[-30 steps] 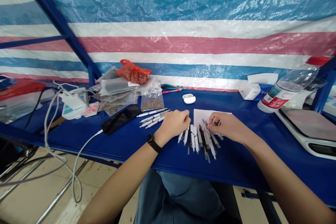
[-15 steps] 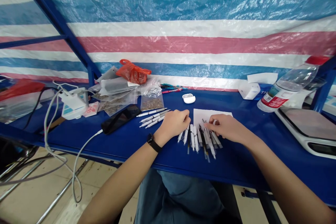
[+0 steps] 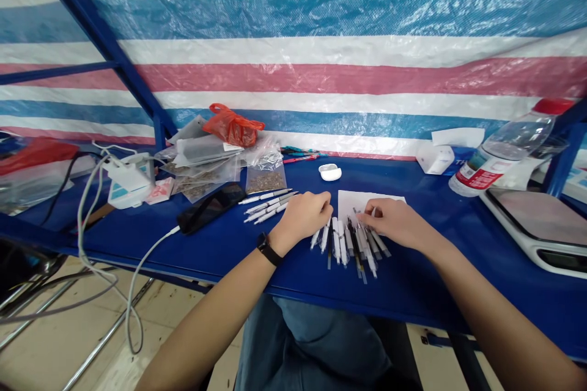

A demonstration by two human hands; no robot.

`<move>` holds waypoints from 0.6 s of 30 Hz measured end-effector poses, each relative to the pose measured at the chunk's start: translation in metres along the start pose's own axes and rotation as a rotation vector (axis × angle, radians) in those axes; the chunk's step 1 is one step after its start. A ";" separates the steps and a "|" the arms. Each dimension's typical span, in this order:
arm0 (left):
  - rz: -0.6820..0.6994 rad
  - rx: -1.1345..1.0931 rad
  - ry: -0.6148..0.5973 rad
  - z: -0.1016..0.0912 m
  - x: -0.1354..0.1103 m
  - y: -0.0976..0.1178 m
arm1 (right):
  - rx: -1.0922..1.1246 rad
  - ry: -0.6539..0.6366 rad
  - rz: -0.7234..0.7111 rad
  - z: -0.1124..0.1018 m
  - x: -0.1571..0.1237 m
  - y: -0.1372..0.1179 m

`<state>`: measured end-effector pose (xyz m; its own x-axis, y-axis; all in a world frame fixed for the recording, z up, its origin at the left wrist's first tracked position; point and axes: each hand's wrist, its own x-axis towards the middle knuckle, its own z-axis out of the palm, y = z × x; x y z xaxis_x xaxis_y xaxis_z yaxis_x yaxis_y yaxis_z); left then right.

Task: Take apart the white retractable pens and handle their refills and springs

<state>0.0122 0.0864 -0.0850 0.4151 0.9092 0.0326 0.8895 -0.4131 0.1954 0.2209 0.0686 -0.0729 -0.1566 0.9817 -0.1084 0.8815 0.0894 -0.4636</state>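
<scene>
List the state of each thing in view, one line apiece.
Left hand, curled, resting beside the pens
Right hand, fingertips down among the pens
Pens, fanned side by side, tips toward the person
Paper sheet, flat, under the pens' upper ends
Earbud case, closed
Plastic bottle, red-capped, tilted
Phone, flat, cable attached
Orange plastic bag, crumpled

Blue, white and pink stripes on the tarpaulin point(image 3: 321, 61); deep blue table point(image 3: 458, 256).
</scene>
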 end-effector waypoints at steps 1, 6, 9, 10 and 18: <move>0.000 0.002 0.000 0.000 0.000 0.000 | 0.000 0.008 -0.003 0.000 0.000 0.000; 0.001 0.001 0.002 0.001 0.000 0.000 | 0.004 0.035 -0.038 0.001 0.001 0.002; 0.010 -0.006 -0.002 0.001 0.000 0.000 | 0.009 0.025 -0.051 0.003 0.001 0.003; 0.009 -0.010 -0.006 0.001 0.000 0.000 | 0.007 0.023 -0.052 0.003 0.001 0.003; 0.005 -0.009 -0.012 0.000 0.000 0.001 | 0.001 0.005 -0.015 0.002 0.000 0.000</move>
<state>0.0136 0.0862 -0.0848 0.4214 0.9066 0.0220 0.8857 -0.4167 0.2045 0.2200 0.0685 -0.0743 -0.1679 0.9810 -0.0968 0.8788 0.1044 -0.4657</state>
